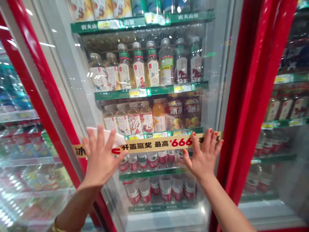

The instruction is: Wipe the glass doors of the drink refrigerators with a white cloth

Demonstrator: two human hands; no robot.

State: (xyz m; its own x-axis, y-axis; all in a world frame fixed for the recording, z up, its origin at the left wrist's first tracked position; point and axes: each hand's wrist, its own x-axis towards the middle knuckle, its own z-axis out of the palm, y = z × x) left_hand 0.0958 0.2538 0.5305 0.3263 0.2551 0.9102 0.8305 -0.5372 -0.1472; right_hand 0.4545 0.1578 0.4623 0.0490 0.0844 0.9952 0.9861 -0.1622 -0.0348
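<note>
A drinks fridge with a glass door (212,96) framed in red stands in front of me. My left hand (101,158) is spread flat against the glass, pressing a white cloth (116,137) onto it. My right hand (202,154), fingers apart with orange nails, lies flat on the glass near the door's right edge. Both hands rest on a yellow promotional strip (154,143) stuck across the door. Behind the glass, green shelves (149,91) carry rows of bottled drinks (145,67).
A second red-framed fridge door (285,129) stands to the right, with bottles behind it. To the left, another glass panel (24,145) reflects shelves and ceiling lights. A red door frame post (251,96) separates the two fridges.
</note>
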